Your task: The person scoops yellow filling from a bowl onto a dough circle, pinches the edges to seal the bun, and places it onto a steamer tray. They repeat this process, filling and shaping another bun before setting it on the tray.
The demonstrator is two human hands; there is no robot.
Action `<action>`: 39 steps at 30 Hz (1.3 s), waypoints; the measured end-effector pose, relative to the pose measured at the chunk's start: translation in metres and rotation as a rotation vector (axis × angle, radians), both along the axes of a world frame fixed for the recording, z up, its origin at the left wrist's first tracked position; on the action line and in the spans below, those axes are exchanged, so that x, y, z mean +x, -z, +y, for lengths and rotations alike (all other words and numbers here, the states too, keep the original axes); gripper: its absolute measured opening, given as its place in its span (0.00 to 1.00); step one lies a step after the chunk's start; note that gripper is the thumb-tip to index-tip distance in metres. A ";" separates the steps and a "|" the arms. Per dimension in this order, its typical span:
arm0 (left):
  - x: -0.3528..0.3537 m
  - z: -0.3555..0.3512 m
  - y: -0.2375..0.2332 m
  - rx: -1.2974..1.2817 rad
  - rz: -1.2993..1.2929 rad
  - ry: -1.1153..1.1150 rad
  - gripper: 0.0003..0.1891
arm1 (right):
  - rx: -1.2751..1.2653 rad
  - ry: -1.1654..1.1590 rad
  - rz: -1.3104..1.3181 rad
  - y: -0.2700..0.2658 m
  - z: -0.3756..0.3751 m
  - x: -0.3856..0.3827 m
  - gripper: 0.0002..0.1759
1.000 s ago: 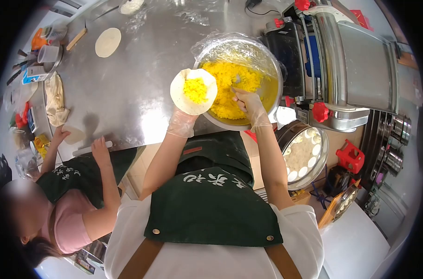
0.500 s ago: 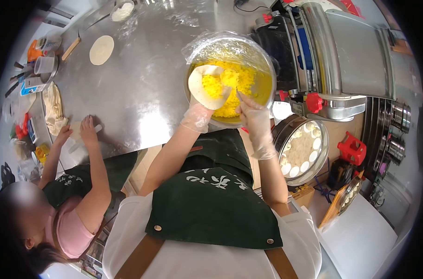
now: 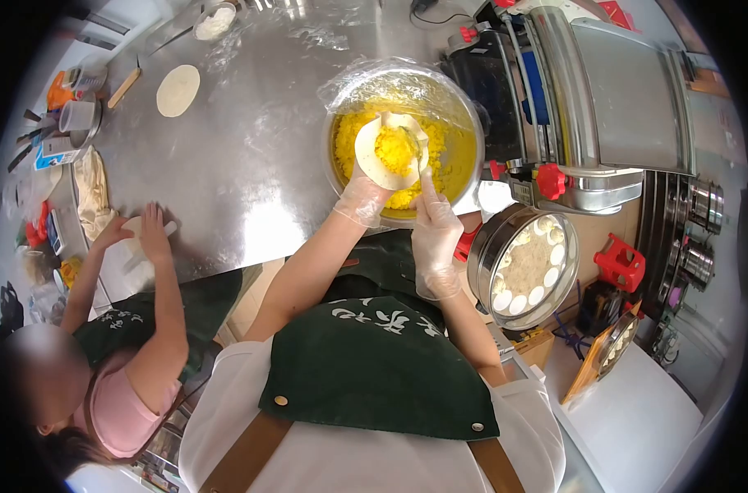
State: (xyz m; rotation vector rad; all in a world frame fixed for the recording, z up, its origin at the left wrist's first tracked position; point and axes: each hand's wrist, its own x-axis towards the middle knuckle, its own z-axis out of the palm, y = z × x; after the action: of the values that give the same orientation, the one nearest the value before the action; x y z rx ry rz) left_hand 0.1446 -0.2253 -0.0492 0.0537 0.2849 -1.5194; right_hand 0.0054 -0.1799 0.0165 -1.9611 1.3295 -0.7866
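A round dough wrapper (image 3: pixel 371 162), cupped with its edges raised, rests in my left hand (image 3: pixel 364 200), which wears a clear glove. Yellow crumbly filling (image 3: pixel 396 150) sits in the wrapper. My right hand (image 3: pixel 436 230), also gloved, is closed on a slim spoon-like tool (image 3: pixel 424 156) at the wrapper's right edge; its lower part is hidden. Both hands are over the near side of a large metal bowl (image 3: pixel 478 148) holding more yellow filling (image 3: pixel 349 135). Plastic film (image 3: pixel 382 80) covers the bowl's far part.
Right of the bowl stands a roller machine (image 3: pixel 547 90). Below it sits a round steamer (image 3: pixel 482 271) with pale pieces. A flat dough round (image 3: pixel 178 90) lies on the metal table (image 3: pixel 251 107). At left, a co-worker's hands (image 3: pixel 144 234) work over dough.
My right hand has brought the tool with its lump of filling into the wrapper. The wrapper has shifted right, and its edges now curl up around the filling.
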 end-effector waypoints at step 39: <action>0.053 0.053 0.007 0.251 -0.207 -0.203 0.19 | 1.143 0.149 -0.371 0.031 -0.077 -0.001 0.20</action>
State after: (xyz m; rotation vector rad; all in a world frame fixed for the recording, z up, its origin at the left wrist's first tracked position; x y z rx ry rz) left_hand 0.1975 -0.1727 -0.0564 0.3685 0.3033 -1.2586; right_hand 0.0047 -0.2565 -0.0150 -0.7823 1.2621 -0.2790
